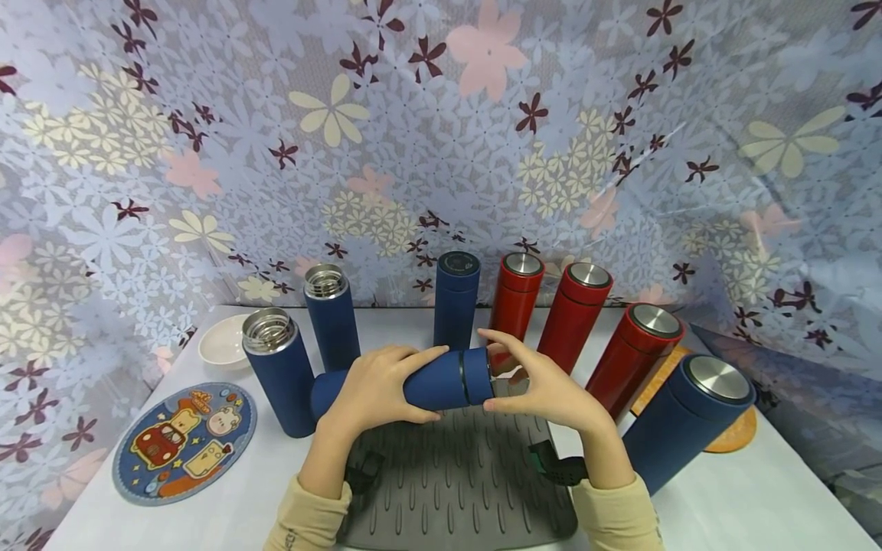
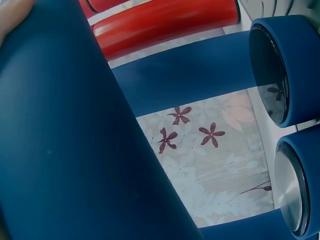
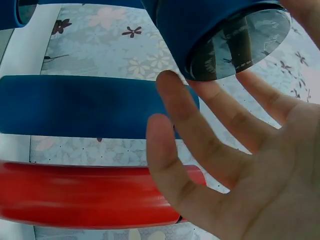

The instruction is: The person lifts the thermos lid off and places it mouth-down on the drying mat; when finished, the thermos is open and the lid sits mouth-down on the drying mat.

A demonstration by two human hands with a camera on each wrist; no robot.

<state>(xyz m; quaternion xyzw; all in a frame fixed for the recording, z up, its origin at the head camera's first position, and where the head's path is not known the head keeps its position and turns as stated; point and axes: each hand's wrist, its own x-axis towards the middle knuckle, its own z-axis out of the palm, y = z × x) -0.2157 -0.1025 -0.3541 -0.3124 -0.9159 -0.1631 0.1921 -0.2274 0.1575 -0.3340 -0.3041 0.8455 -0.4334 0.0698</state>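
Observation:
My left hand (image 1: 379,386) grips the body of a blue thermos bottle (image 1: 437,380), which lies sideways in the air over a grey ridged mat (image 1: 448,490). The bottle's lid (image 1: 477,375) points right and sits on its neck. Around that lid end, my right hand (image 1: 551,386) has its fingers spread, the thumb low by the rim. In the right wrist view the fingertips come close to the shiny lid top (image 3: 250,45); whether they touch it I cannot tell. The bottle's blue body (image 2: 75,130) fills the left of the left wrist view.
Two lidless blue bottles (image 1: 279,383) stand on the left, near a white bowl (image 1: 223,344) and a round cartoon mat (image 1: 184,444). Behind are a dark-topped blue bottle (image 1: 456,306) and several red ones (image 1: 575,314). A blue bottle (image 1: 678,428) stands right, before a wooden board (image 1: 737,435).

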